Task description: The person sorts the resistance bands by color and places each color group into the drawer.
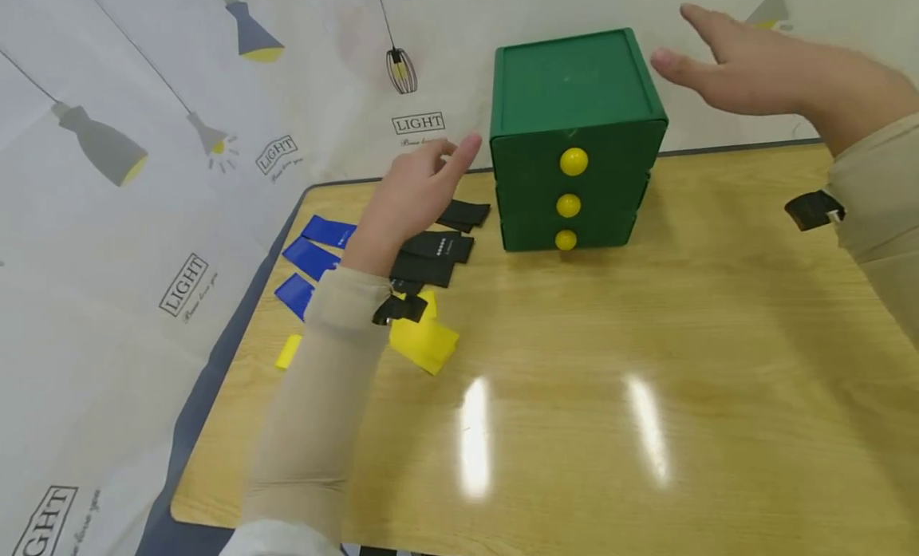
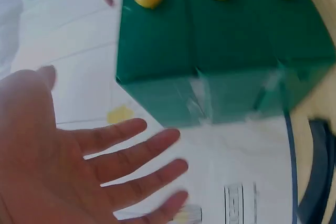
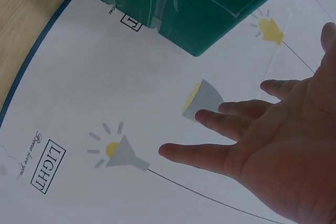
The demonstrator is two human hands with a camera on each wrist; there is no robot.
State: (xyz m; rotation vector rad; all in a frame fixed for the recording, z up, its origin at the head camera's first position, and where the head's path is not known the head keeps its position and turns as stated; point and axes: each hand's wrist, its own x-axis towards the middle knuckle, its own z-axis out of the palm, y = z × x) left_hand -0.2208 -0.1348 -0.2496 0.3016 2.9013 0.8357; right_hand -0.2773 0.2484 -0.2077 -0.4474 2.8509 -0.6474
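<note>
A green three-drawer box (image 1: pixel 577 85) with round yellow knobs (image 1: pixel 573 162) stands at the back of the table, its drawers closed. My left hand (image 1: pixel 420 185) is raised at its left side, holding nothing; in the left wrist view the fingers (image 2: pixel 142 179) are spread and straight, apart from the box. To the right of the box, my right hand (image 1: pixel 754 65) hovers with its palm towards the box. Its fingers (image 3: pixel 202 157) are extended in the right wrist view and nothing is in them.
On the table's left lie several black folded pieces (image 1: pixel 431 257), blue pieces (image 1: pixel 310 258) and yellow pieces (image 1: pixel 424 341). A small yellow piece (image 1: pixel 289 352) sits near the left edge. Behind the wooden table (image 1: pixel 546 396) hangs a white lamp-printed curtain (image 1: pixel 337 77).
</note>
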